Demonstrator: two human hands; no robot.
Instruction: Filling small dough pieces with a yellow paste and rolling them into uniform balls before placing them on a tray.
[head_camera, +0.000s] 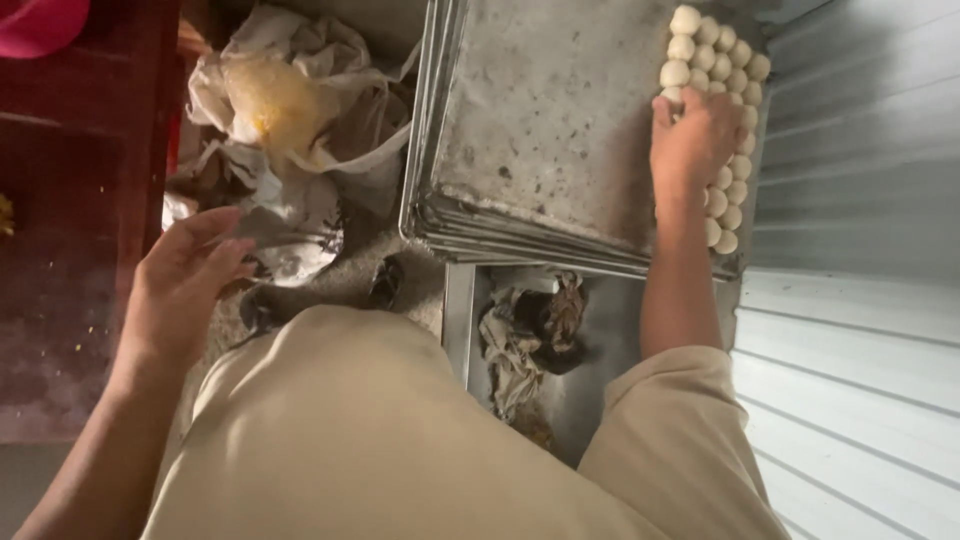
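A stack of metal trays (540, 130) sits on the floor. The right hand (692, 135), arm outstretched, rests palm-down on dough balls (735, 80) lining the tray's right edge. The left hand (185, 285) hovers loosely spread, grasping nothing.

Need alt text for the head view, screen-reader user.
Seen from above, a person's right hand rests on rows of pale dough balls along the far edge of the top metal tray in a stack. The left hand hangs open and empty near crumpled plastic bags, above tan-clad knees.
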